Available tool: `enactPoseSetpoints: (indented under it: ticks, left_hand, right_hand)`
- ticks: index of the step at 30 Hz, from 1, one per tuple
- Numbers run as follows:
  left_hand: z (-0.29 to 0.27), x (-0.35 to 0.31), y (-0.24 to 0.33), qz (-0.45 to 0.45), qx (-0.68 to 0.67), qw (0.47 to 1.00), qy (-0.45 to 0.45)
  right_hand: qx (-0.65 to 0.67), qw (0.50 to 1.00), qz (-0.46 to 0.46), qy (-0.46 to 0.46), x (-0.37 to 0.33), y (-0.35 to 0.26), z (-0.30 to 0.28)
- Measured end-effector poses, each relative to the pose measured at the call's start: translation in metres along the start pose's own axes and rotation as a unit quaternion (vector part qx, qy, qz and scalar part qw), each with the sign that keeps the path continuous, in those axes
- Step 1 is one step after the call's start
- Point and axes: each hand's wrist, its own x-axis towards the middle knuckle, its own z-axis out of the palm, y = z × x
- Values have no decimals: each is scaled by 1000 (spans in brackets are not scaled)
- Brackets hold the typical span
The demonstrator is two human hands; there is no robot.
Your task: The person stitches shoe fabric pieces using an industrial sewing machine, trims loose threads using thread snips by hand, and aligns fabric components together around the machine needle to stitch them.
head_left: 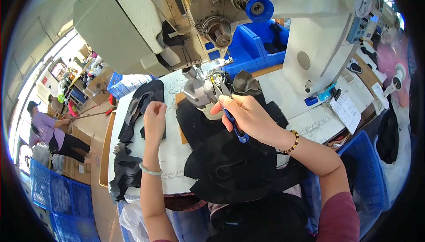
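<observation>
Right hand clamped on blue-handled snips; long axis 11-to-5 o'clock, blades toward 11. Left hand at their 9 o'clock, pinched together.

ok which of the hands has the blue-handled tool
The right hand, with the beaded bracelet on its wrist: it grips the blue-handled tool. The left hand, with the pale bangle, has no tool showing.

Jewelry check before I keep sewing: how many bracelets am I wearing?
2: a pale bangle on your left wrist and a beaded bracelet on your right wrist.
</observation>
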Motion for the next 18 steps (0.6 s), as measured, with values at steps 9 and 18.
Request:
enactPoseSetpoints:
  ticks: [9, 18]
  left_hand:
    - [-34, -40, 3, 21, 245, 884, -398]
    - [-68, -99, 39, 36, 313, 867, -386]
  right_hand:
    - [-195, 958, -160, 137, 13, 26, 4]
    - [-386, 846, -310, 198, 12, 16, -9]
